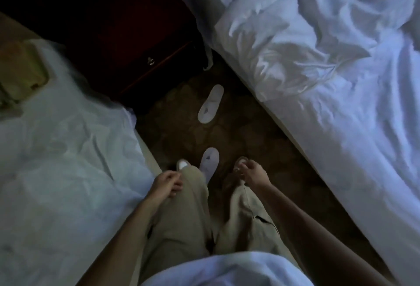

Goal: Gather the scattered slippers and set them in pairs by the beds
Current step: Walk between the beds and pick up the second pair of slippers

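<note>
Two white slippers lie apart on the dark patterned carpet between two beds. The far slipper [211,103] rests near the right bed's corner, toe pointing toward me. The near slipper [209,163] lies just ahead of my legs, partly hidden behind my left knee. My left hand [167,183] hangs over my left thigh, fingers loosely curled, holding nothing. Above my right foot is my right hand [253,173], its fingers also loosely curled and empty, a short way right of the near slipper.
A bed with rumpled white sheets [329,58] fills the right side. Another white bed [63,149] is on the left, with a yellowish object [21,74] on it. A dark wooden nightstand [141,58] stands between them at the far end of the narrow aisle.
</note>
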Demonstrator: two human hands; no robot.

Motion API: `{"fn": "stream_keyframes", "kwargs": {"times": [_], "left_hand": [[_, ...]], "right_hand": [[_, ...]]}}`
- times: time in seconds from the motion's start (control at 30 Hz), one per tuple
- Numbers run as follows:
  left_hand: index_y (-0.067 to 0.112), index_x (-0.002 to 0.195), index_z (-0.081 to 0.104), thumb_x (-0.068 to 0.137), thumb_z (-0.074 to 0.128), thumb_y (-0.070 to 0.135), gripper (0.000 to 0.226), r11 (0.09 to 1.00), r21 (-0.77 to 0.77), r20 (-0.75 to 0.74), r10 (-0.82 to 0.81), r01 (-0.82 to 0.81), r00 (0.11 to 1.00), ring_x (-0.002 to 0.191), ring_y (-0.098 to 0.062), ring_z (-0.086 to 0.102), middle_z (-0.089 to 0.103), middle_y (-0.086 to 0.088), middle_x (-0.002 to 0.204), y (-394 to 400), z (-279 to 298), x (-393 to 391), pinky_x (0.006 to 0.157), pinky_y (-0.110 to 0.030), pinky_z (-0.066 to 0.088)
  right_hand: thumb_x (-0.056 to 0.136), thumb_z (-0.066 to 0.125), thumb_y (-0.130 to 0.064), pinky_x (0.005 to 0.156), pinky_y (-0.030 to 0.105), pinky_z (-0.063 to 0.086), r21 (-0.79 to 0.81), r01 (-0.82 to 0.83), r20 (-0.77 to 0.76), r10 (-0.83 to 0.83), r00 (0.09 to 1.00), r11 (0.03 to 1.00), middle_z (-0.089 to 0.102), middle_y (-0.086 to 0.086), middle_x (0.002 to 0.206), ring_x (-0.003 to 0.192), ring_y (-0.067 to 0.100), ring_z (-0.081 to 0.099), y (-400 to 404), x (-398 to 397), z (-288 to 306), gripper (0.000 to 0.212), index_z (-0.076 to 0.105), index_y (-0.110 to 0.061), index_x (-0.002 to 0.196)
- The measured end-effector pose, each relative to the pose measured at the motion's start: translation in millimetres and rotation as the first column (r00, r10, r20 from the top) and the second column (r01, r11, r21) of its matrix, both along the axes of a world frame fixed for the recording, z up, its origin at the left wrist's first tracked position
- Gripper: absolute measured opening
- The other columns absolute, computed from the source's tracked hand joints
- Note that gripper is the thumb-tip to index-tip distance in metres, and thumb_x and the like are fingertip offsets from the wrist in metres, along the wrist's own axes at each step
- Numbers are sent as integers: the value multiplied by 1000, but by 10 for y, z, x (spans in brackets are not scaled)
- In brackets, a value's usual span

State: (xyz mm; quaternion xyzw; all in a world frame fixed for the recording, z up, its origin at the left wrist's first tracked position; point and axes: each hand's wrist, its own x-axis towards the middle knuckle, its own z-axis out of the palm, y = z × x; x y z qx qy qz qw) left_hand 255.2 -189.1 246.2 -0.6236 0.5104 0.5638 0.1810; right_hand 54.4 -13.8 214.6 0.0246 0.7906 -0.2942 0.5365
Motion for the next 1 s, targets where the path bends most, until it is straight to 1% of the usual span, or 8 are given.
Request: {"fn": "stream_keyframes", "kwargs": {"times": [0.07, 0.23, 0.3, 0.47, 0.57, 0.67, 0.87, 1.0], "left_hand": [[16, 109, 60, 98, 50, 22, 16, 995, 27, -3, -97, 97, 995, 88, -21, 67, 69, -10, 103, -288, -111, -152, 74, -30, 51], [15, 100, 61, 98, 50, 18, 12, 911, 25, 37, -412, 411, 910, 76, -16, 64, 67, -5, 90, -990, -635, -665, 61, -24, 46], [13, 100, 63, 99, 49, 20, 16, 848, 27, 48, -531, 530, 846, 75, -15, 63, 67, -6, 89, -1204, -912, -908, 61, -24, 46], [21, 94, 64, 98, 50, 24, 15, 639, 55, 44, -769, 767, 638, 81, -17, 64, 69, -1, 90, -1642, -1643, -1426, 65, -28, 46], [18, 101, 64, 98, 49, 22, 16, 543, 17, 45, -839, 840, 542, 77, -14, 63, 69, 0, 89, -1773, -2033, -1589, 70, -31, 47], [17, 105, 65, 99, 49, 23, 19, 481, 10, 62, -875, 877, 480, 79, -15, 64, 69, -2, 90, -1839, -2480, -1672, 70, -29, 48], [18, 103, 64, 97, 52, 26, 16, 357, 33, 123, -928, 933, 351, 84, -16, 66, 71, -2, 92, -1935, -3637, -1635, 71, -28, 48], [17, 98, 63, 96, 53, 19, 10, 274, 133, 141, -956, 952, 256, 77, -13, 63, 68, -4, 92, -1886, -4273, -1414, 69, -25, 47]], "right_hand": [[94, 52, -41, 71, 40, 52, -3, 61, 4, -61, 998, 998, 68, 9, 89, 80, 23, 65, -190, 17, -43, 36, 66, -8, 100], [84, 66, -48, 93, 39, 52, 40, 385, -4, -385, 923, 922, 61, 4, 116, 108, 22, 61, -376, 208, -445, 59, 49, -16, 130], [77, 74, -49, 100, 43, 50, 91, 536, -23, -537, 843, 839, 56, 7, 134, 121, 25, 56, -410, 390, -720, 78, 41, -14, 138], [56, 85, -58, 106, 46, 45, 175, 799, -93, -799, 595, 575, 48, 14, 141, 129, 34, 49, -644, 991, -1682, 111, 35, -5, 141], [69, 84, -38, 110, 43, 36, 220, 855, -111, -858, 501, 470, 40, 18, 149, 137, 34, 40, -877, 1273, -2268, 101, 28, -2, 146], [71, 83, -36, 113, 46, 31, 258, 881, -132, -889, 439, 396, 32, 18, 154, 142, 35, 33, -1047, 1539, -2947, 104, 22, -3, 149], [65, 86, -40, 111, 47, 35, 312, 871, -152, -885, 440, 380, 36, 17, 147, 138, 35, 37, -1290, 1763, -4535, 109, 24, -2, 147], [60, 86, -47, 120, 42, 25, 310, 825, -270, -789, 552, 472, 15, 16, 161, 147, 33, 22, -1324, 1774, -5394, 130, 8, -4, 154]]}}
